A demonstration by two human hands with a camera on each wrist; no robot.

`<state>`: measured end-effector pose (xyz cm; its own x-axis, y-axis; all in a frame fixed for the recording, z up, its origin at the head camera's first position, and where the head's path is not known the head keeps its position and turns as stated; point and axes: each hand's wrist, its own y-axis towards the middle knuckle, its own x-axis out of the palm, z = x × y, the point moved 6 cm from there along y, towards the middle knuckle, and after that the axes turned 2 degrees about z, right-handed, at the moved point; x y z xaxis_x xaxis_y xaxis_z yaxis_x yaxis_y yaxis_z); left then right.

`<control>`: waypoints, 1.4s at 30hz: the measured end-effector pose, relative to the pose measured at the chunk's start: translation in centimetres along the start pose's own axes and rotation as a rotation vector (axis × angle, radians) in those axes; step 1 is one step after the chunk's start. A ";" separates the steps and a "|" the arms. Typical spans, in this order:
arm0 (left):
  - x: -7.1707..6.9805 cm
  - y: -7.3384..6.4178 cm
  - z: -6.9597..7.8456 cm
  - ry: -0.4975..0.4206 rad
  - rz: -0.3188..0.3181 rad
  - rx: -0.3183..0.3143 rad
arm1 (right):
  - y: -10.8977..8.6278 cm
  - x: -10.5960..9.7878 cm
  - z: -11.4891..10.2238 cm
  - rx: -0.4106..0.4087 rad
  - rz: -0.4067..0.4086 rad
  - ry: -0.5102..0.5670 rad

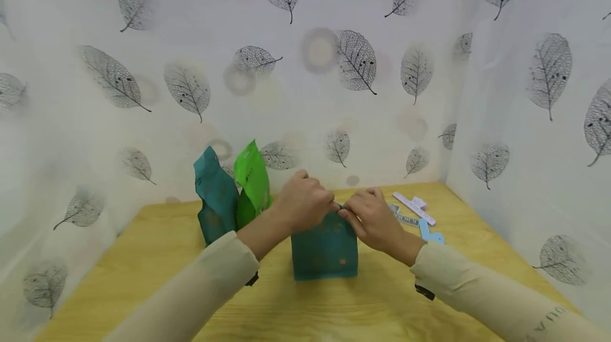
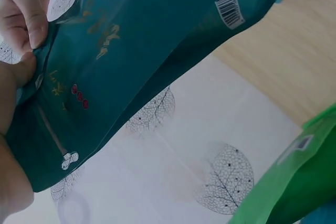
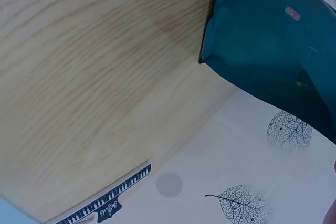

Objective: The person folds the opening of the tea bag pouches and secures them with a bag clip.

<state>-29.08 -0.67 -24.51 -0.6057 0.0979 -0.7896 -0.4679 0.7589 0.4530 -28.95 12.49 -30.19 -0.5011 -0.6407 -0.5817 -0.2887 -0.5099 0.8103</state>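
A teal pouch [image 1: 324, 254] stands upright on the table, its lower part facing me. Near one side of its top edge, my left hand [image 1: 305, 203] pinches the material. Close beside it, my right hand [image 1: 373, 219] pinches the same edge between thumb and fingers. In the left wrist view the pouch [image 2: 115, 61] shows gold lettering, a barcode and a punched hanging hole, and the edge is gathered under the thumbs. The right wrist view shows the pouch's base [image 3: 252, 40] and barely any of the hand.
Another teal pouch [image 1: 217, 199] and a bright green pouch [image 1: 253, 177] stand at the left. Behind my right hand lie a purple strip [image 1: 414, 208], a strip printed with piano keys [image 3: 115, 195] and a light blue piece [image 1: 429, 231]. Leaf-patterned sheeting [image 1: 296, 98] surrounds the table.
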 end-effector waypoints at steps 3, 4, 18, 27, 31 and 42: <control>-0.1 -0.2 -0.1 -0.034 0.011 -0.007 | -0.2 0.4 0.2 0.037 -0.015 0.038; -0.1 -0.3 -0.1 -0.043 0.018 -0.006 | -0.2 0.5 0.2 0.049 -0.013 0.051; -0.1 -0.9 0.9 0.104 0.167 0.014 | 0.1 0.3 -1.0 -0.052 0.161 -0.080; 0.1 -0.6 1.8 0.104 0.284 -0.106 | 0.0 0.1 -1.4 -0.046 0.164 -0.165; 0.2 -0.7 0.7 -0.007 0.141 -0.123 | -0.2 0.3 -1.4 -0.051 0.123 -0.161; 0.1 -0.9 -1.3 -0.180 0.073 -0.145 | 0.2 -0.2 -1.1 -0.054 0.036 -0.227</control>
<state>-29.55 -2.17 -24.42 -0.5230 0.2717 -0.8079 -0.5227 0.6464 0.5558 -28.03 11.88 -29.96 -0.6828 -0.5162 -0.5170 -0.2262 -0.5234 0.8215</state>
